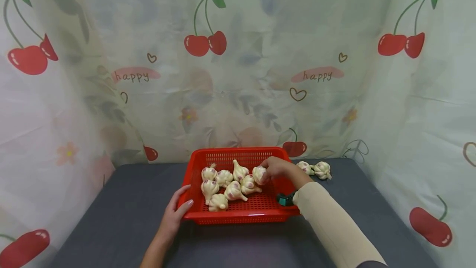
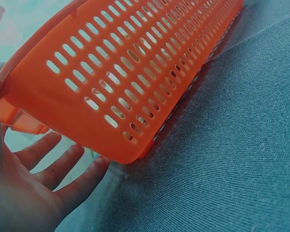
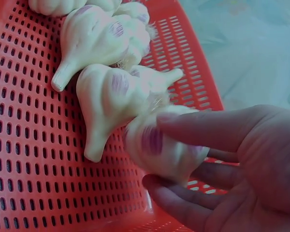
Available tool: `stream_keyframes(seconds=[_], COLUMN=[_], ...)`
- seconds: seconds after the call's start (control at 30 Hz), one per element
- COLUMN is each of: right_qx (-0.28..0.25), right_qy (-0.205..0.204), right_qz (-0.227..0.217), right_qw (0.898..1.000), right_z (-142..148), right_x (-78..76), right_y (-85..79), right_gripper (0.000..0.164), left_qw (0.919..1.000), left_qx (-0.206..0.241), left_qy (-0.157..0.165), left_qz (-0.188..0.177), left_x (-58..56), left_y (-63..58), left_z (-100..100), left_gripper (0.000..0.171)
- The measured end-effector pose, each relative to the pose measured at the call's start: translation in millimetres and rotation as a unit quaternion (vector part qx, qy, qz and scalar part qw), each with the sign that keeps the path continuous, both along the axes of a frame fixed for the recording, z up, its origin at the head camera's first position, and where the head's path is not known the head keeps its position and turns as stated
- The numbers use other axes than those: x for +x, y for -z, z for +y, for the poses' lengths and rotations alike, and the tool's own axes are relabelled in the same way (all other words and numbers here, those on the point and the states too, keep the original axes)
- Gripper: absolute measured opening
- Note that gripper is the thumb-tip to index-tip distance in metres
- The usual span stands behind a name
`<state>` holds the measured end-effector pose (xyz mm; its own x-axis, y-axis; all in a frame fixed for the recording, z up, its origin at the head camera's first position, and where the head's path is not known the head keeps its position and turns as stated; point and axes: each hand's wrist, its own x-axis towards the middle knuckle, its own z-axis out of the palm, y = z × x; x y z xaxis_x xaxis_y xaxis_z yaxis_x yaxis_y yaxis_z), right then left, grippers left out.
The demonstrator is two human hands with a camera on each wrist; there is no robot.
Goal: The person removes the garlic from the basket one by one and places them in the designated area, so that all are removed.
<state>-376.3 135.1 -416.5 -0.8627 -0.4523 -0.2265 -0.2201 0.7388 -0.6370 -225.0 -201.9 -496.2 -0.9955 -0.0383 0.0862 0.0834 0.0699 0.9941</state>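
Several garlic bulbs (image 1: 234, 190), cream with purple patches, lie in a red plastic basket (image 1: 241, 214), mostly towards its left side. My right hand (image 1: 277, 168) reaches over the basket's right side and pinches a garlic bulb (image 3: 166, 145) between thumb and fingers, close beside another bulb (image 3: 108, 92). At the basket's left front corner, my left hand (image 1: 174, 210) holds the rim, with the thumb over it. In the left wrist view, three fingers (image 2: 63, 166) extend loosely near the outer wall of the basket (image 2: 38, 96); the left index finger is hidden there.
Two more garlic bulbs (image 1: 322, 170) lie on the dark grey table (image 1: 137, 202), behind and to the right of the basket. A cherry-printed curtain (image 1: 241, 94) surrounds the table at the back and sides. A dark band (image 1: 285, 199) sits on the right wrist.
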Motion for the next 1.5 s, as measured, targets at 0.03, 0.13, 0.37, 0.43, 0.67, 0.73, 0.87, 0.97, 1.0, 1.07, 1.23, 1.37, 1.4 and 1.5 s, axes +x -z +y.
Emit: stream_keyframes(seconds=[0.03, 0.13, 0.37, 0.43, 0.67, 0.73, 0.87, 0.97, 1.0, 1.07, 1.23, 1.37, 1.4, 1.5], right_qx=[-0.003, -0.016, -0.051, -0.063, -0.103, -0.116, -0.143, -0.16, -0.165, -0.174, -0.214, -0.219, -0.217, -0.208], right_qy=[-0.001, -0.009, -0.011, -0.014, 0.013, 0.023, 0.036, 0.046, 0.05, 0.06, 0.083, 0.11, 0.119, 0.141], right_qz=[0.005, 0.024, 0.043, 0.05, 0.072, 0.082, 0.11, 0.122, 0.125, 0.131, 0.144, 0.178, 0.187, 0.202], right_qw=[1.0, 1.0, 0.998, 0.997, 0.992, 0.99, 0.983, 0.979, 0.977, 0.974, 0.963, 0.953, 0.951, 0.946], right_z=[1, 3, 8, 10, 21, 26, 36, 44, 46, 52, 64, 74, 77, 87], right_x=[0.5, 2.5, 10.7, 14.7, 23.5, 24.0, 27.6, 30.8, 32.0, 33.1, 36.2, 39.5, 40.5, 42.5], right_y=[-0.7, -3.4, -14.3, -19.0, -27.2, -26.9, -28.4, -30.5, -31.3, -31.2, -30.2, -28.3, -27.5, -24.2], right_gripper=[0.037, 0.044, 0.05, 0.051, 0.053, 0.054, 0.054, 0.054, 0.055, 0.056, 0.058, 0.061, 0.061, 0.062], left_qw=[1.0, 1.0, 1.0, 0.9999, 0.9999, 0.9999, 0.9999, 0.9999, 0.9999, 0.9999, 1.0, 0.9999, 0.9999, 0.9998], left_qx=[0.0, 0.0, 0.0, -0.001, 0.005, 0.001, -0.004, -0.003, -0.002, -0.001, 0.002, 0.004, 0.004, 0.005], left_qy=[0.001, 0.003, 0.001, 0.001, 0.004, 0.005, 0.004, 0.002, 0.002, 0.003, 0.003, 0.005, 0.006, 0.007], left_qz=[0.0, 0.001, 0.007, 0.011, 0.013, 0.016, 0.013, 0.011, 0.011, 0.011, 0.008, 0.012, 0.013, 0.018], left_x=[0.1, 0.2, 0.0, 0.2, 1.7, 1.8, 1.4, 1.3, 1.3, 1.3, 1.4, 1.8, 2.0, 2.2], left_y=[0.1, 0.4, 1.2, 0.7, -1.9, -2.0, -1.6, -1.5, -1.6, -1.8, -1.8, -2.3, -2.4, -2.4], left_z=[0, 0, 0, 1, 2, 2, 2, 2, 2, 2, 2, 2, 2, 3], left_gripper=[0.052, 0.053, 0.052, 0.05, 0.049, 0.049, 0.05, 0.051, 0.051, 0.051, 0.049, 0.049, 0.049, 0.049])
